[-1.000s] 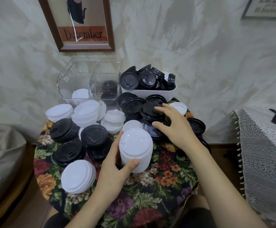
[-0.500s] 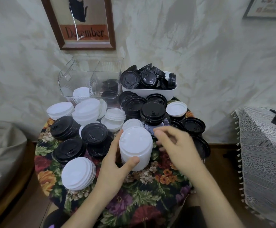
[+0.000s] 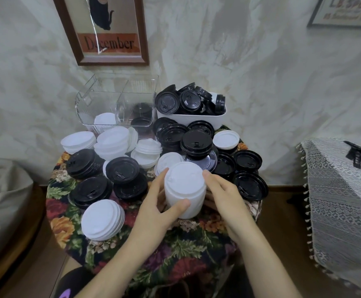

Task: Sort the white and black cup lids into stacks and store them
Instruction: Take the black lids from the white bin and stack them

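The tall stack of white lids [image 3: 185,190] stands upright at the near middle of the round table, on the flowered cloth [image 3: 196,244], and both hands are on it. The left hand [image 3: 153,208] wraps it from the left, thumb laid across the front wall and fingers gone behind. The right hand [image 3: 224,198] cups the opposite side, its fingers curved against the wall with one fingertip up at the top rim.

Thin moulded plastic like this should be very light and fairly stiff when nested, but the column probably holds only by friction between lids (a lift by the top one alone would likely peel it off). The safer hold looks to be low on the sides, or one palm under the base and one steadying the top. The smooth walls may slip and will likely dent under a hard squeeze.

Just beside it lie shorter piles: black lids [image 3: 124,171] to the left, another white pile [image 3: 103,220] near the front edge, more black ones to the right. At the back stand a clear divided bin [image 3: 102,100], holding a few white and black lids, and a white tub [image 3: 196,120] crowded with black lids. The stack seems meant for the clear bin, and the piles lying between it and the bin could be knocked on the way.
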Demonstrator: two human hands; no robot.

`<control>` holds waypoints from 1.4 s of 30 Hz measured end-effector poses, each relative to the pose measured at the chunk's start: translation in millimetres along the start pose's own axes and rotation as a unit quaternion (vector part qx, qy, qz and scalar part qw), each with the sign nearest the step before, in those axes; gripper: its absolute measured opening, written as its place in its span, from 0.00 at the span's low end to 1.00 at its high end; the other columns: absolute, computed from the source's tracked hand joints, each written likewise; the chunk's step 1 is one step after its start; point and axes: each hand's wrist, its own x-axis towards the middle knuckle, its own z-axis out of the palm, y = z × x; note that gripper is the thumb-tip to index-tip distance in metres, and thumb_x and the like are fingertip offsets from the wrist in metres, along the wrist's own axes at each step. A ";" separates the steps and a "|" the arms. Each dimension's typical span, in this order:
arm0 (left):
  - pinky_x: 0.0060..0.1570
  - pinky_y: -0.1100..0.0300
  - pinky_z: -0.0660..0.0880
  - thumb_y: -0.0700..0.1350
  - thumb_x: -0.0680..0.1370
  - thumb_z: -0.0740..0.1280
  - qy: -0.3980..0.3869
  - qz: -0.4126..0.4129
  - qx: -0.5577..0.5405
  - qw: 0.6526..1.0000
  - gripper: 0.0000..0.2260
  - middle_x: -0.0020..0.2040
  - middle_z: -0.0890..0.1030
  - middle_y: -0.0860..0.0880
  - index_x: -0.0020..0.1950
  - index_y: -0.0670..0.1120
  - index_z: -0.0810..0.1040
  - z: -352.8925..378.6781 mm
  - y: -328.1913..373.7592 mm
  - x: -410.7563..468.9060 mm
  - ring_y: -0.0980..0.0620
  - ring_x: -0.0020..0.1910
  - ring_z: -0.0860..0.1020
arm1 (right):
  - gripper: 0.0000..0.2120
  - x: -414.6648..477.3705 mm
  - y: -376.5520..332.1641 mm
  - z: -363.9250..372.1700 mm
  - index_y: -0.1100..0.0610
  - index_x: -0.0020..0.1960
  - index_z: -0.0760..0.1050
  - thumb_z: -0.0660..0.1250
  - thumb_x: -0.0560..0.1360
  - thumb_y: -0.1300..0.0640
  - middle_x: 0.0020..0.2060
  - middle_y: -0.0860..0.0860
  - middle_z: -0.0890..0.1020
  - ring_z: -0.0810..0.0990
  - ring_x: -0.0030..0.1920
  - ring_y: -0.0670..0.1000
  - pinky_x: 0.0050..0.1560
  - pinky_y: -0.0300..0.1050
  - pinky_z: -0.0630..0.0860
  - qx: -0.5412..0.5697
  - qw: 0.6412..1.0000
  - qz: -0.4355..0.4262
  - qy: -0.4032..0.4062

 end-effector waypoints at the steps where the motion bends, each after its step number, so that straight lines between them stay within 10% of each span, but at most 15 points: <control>1: 0.73 0.48 0.72 0.57 0.71 0.77 -0.004 0.002 0.004 1.000 0.38 0.73 0.75 0.60 0.79 0.57 0.67 5.6 0.9 -0.7 0.58 0.73 0.74 | 0.15 -2.4 -0.9 -5.7 0.48 0.59 0.84 0.63 0.83 0.43 0.55 0.43 0.87 0.84 0.59 0.44 0.67 0.55 0.78 0.007 1.000 0.003 0.005; 17: 0.74 0.55 0.67 0.57 0.73 0.79 -0.038 0.012 0.056 0.998 0.37 0.73 0.71 0.69 0.77 0.67 0.65 31.3 -1.3 2.4 0.66 0.74 0.68 | 0.10 -15.5 3.5 -61.1 0.43 0.57 0.83 0.64 0.82 0.43 0.52 0.42 0.86 0.85 0.53 0.44 0.60 0.56 0.82 -0.100 0.987 -0.075 0.098; 23: 0.66 0.61 0.65 0.54 0.74 0.78 -0.070 0.029 0.284 0.956 0.49 0.71 0.62 0.75 0.80 0.72 0.44 24.5 -6.0 -1.6 0.69 0.71 0.63 | 0.14 -24.6 21.4 -100.4 0.41 0.67 0.77 0.67 0.82 0.49 0.68 0.37 0.75 0.76 0.41 0.34 0.51 0.45 0.74 -0.474 0.865 -0.095 0.135; 27: 0.58 0.60 0.68 0.54 0.75 0.77 -0.048 0.049 0.361 0.930 0.50 0.70 0.73 0.60 0.82 0.67 0.41 26.8 -8.9 -0.4 0.57 0.70 0.69 | 0.15 -19.9 34.2 -105.1 0.43 0.68 0.76 0.65 0.83 0.49 0.74 0.40 0.70 0.81 0.56 0.46 0.55 0.49 0.74 -0.527 0.840 -0.036 0.128; 36: 0.71 0.50 0.71 0.62 0.77 0.73 -0.046 0.023 0.376 0.925 0.47 0.78 0.68 0.55 0.84 0.60 0.44 25.7 -23.0 0.1 0.52 0.78 0.64 | 0.05 -71.0 34.6 -107.1 0.41 0.55 0.82 0.70 0.80 0.49 0.39 0.39 0.83 0.80 0.42 0.41 0.42 0.43 0.74 -0.400 0.895 -0.093 0.176; 42: 0.70 0.77 0.53 0.67 0.77 0.66 -0.069 0.077 0.319 0.942 0.33 0.77 0.58 0.75 0.79 0.72 0.54 2.0 -16.7 -58.6 0.77 0.74 0.53 | 0.07 -109.2 27.3 -77.6 0.53 0.49 0.83 0.69 0.80 0.62 0.31 0.54 0.83 0.79 0.29 0.49 0.28 0.39 0.74 -0.060 0.995 -0.031 0.079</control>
